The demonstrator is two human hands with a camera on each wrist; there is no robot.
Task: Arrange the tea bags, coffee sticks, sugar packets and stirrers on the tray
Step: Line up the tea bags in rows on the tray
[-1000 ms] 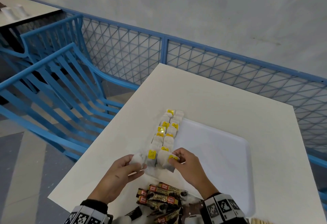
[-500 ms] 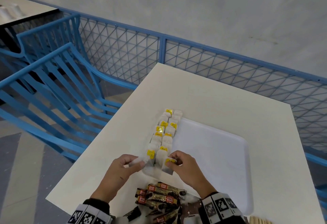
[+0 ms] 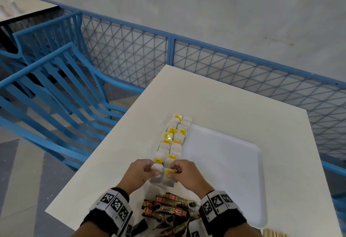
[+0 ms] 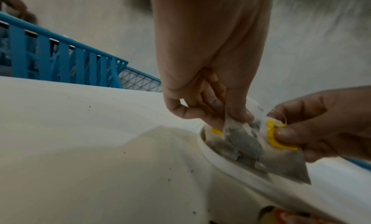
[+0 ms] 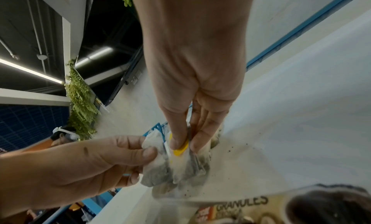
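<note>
Both hands have been drawn nearer, each pinching a tea bag: left hand (image 3: 139, 173), right hand (image 3: 184, 176). On the tray (image 3: 224, 161) the tea bags (image 3: 173, 139) are nearly lined up; coffee sticks (image 3: 168, 207) remain unplaced.

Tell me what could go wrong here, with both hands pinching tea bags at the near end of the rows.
1. The left hand and right hand each pinch a thin paper tea bag close together; the thread loop by the right fingers could snag and pull a neighbour.
2. The double row of yellow-tagged tea bags hugs the white plastic tray's left rim; a nudge might push some off.
3. The pile of brown coffee sticks crowds the wrists and could scatter.
</note>
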